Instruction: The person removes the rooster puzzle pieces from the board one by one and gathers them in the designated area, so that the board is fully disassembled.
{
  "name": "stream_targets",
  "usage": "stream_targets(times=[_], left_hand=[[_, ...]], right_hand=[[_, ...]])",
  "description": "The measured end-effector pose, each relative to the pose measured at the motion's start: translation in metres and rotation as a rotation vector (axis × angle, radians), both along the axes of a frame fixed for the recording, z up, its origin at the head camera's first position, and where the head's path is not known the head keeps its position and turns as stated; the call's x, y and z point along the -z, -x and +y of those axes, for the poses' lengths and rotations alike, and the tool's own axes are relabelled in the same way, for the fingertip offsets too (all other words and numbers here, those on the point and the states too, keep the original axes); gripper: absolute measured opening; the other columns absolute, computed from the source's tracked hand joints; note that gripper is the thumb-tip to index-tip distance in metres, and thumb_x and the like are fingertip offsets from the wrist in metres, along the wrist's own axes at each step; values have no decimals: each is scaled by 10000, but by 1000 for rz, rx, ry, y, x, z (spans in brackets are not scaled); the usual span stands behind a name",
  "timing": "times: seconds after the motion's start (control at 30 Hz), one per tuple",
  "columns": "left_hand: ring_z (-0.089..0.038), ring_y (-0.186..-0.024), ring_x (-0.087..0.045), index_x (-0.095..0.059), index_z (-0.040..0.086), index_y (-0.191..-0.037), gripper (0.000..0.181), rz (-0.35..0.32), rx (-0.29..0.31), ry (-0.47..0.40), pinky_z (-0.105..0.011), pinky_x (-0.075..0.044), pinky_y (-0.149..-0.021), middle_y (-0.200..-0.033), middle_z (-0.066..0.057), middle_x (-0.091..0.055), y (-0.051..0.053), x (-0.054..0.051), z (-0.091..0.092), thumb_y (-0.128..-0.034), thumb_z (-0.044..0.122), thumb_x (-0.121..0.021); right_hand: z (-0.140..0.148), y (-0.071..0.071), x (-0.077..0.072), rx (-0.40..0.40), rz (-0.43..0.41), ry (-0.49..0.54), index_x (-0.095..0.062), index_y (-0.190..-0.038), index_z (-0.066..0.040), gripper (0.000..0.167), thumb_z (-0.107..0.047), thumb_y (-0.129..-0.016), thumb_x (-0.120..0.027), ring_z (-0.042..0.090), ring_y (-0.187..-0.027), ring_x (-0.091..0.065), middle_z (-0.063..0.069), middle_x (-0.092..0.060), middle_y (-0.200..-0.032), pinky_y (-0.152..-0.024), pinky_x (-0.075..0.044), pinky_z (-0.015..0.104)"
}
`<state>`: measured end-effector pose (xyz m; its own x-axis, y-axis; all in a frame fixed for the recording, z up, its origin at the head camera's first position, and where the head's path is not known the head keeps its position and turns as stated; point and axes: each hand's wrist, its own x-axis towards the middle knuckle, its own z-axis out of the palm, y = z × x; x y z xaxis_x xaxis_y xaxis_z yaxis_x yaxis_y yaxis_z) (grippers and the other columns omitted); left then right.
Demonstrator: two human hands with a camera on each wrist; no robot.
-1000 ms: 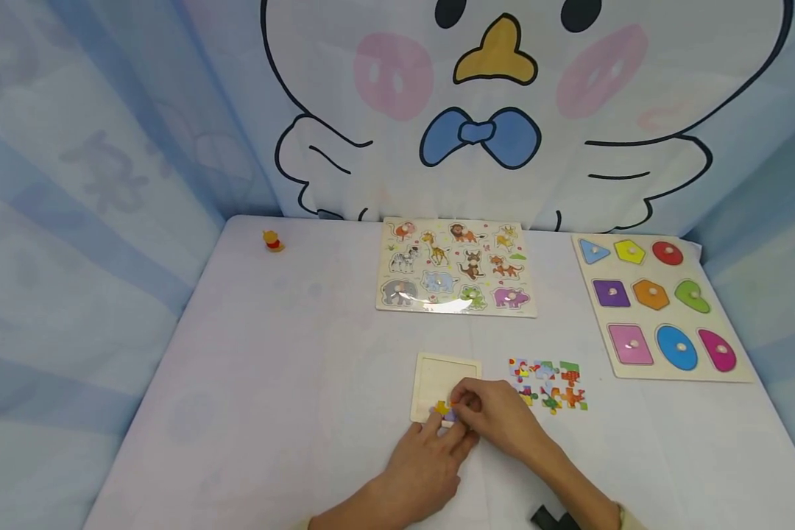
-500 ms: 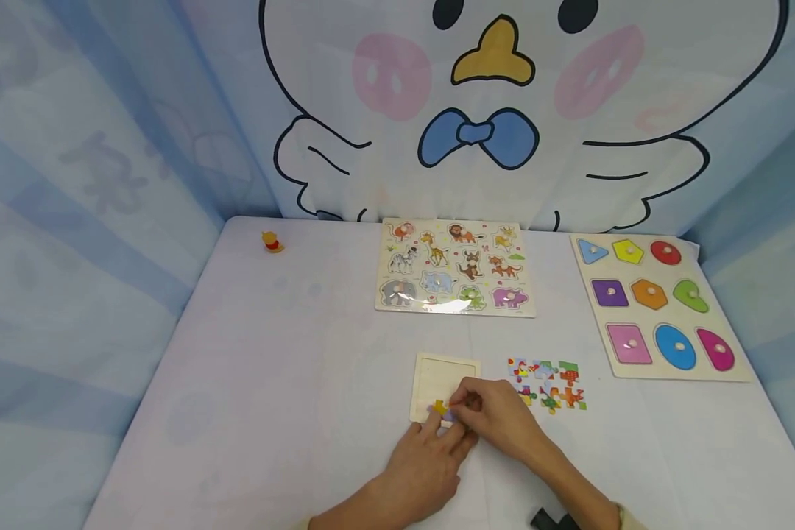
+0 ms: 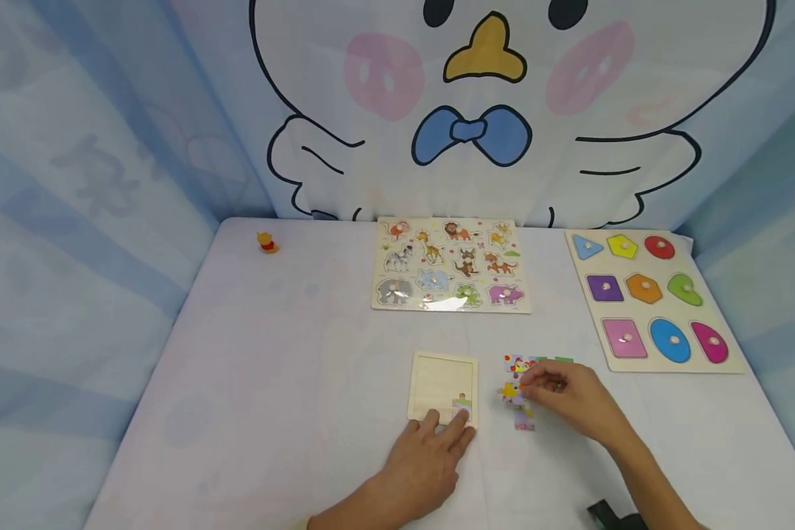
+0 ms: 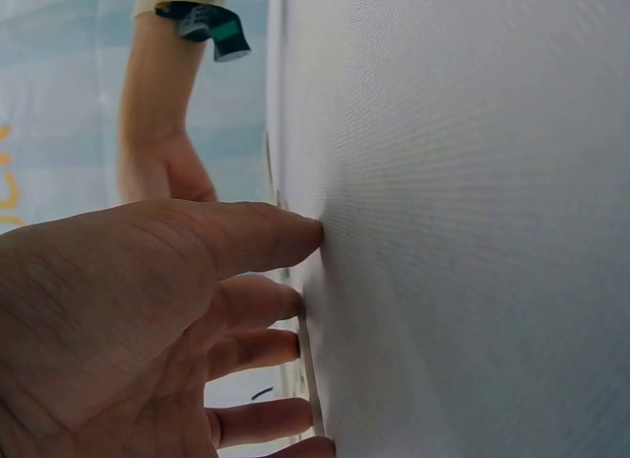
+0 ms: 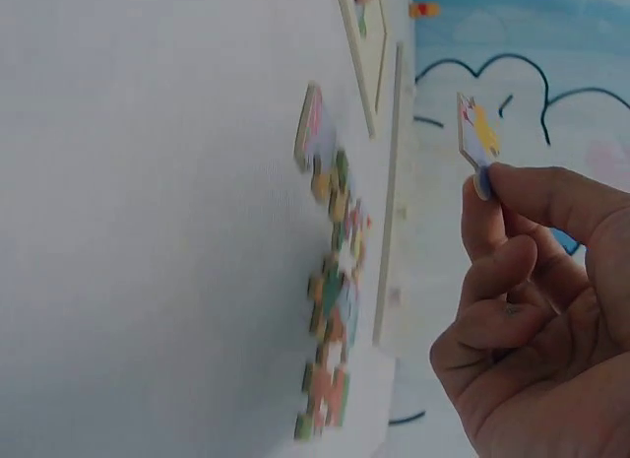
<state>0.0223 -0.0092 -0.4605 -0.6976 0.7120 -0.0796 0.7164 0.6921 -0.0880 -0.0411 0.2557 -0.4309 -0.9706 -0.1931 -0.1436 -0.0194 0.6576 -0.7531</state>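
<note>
My left hand (image 3: 427, 464) rests on the near edge of a small square wooden puzzle tray (image 3: 430, 375), its fingers extended. One fingertip touches a jigsaw piece (image 3: 462, 403) lying in the tray's near right corner. Between thumb and finger, my right hand (image 3: 573, 394) pinches another jigsaw piece (image 5: 477, 133), mostly lilac with a yellow figure. It is held above the table, to the right of the tray. Below it lie several loose jigsaw pieces (image 5: 335, 291), partly hidden by this hand in the head view. The left wrist view shows the left fingertips (image 4: 310, 231) near the white tabletop.
An animal peg puzzle board (image 3: 450, 265) lies at the back of the table. Another board with coloured shapes (image 3: 649, 302) is at the right. A small yellow and red figurine (image 3: 267, 243) stands in the back left corner. Curtains (image 3: 106, 221) surround the table.
My right hand has lifted the yellow-figured jigsaw piece out of the tray and carried it right, over the loose pieces. My left hand has stayed at the tray; a green-topped piece now shows there.
</note>
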Motion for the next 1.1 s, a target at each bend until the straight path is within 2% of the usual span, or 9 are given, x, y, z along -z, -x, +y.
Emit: stream_targets(times=[0.17,0.4,0.57,0.77,1.1], left_hand=[[-193,-1051,-432,-532,252,-1440,611,-19,1,9,-272,-369,-698,-1515,57,-398,0,-1,-1,-888,489,-650],[-186,-1039,-421,-530,253,-1440,625,-26,5,15,-274,-365,-694,-1521,58,-385,0,-2,-2,-882,504,-657],[-185,-1034,-416,-532,256,-1434,629,-20,16,1,-272,-356,-687,-1519,57,-382,1,-2,-2,-871,501,-670],[-188,-1030,-417,-535,254,-1432,619,-12,15,0,-272,-347,-684,-1514,55,-391,2,0,-1,-880,509,-654],[-181,-1044,-412,-533,260,-1432,622,-14,17,-4,-275,-352,-703,-1513,57,-387,2,2,-2,-880,520,-651]], right_hand=[[34,-6,-5,42,-96,-70,-724,-959,-97,133,-193,-874,-760,190,-752,-578,-5,-656,-817,-651,-498,251],[50,-14,5,25,-214,-71,-723,-966,-68,129,-164,-881,-739,185,-762,-578,12,-652,-810,-676,-495,248],[52,-17,10,17,-214,-97,-720,-923,-67,71,-107,-866,-729,170,-739,-576,5,-638,-787,-662,-491,243],[51,-18,16,41,-213,-145,-725,-912,-70,72,-113,-857,-746,185,-741,-565,-1,-636,-784,-643,-492,242],[49,-19,21,20,-124,-216,-743,-909,-101,66,-117,-846,-751,174,-718,-504,-21,-581,-757,-591,-427,249]])
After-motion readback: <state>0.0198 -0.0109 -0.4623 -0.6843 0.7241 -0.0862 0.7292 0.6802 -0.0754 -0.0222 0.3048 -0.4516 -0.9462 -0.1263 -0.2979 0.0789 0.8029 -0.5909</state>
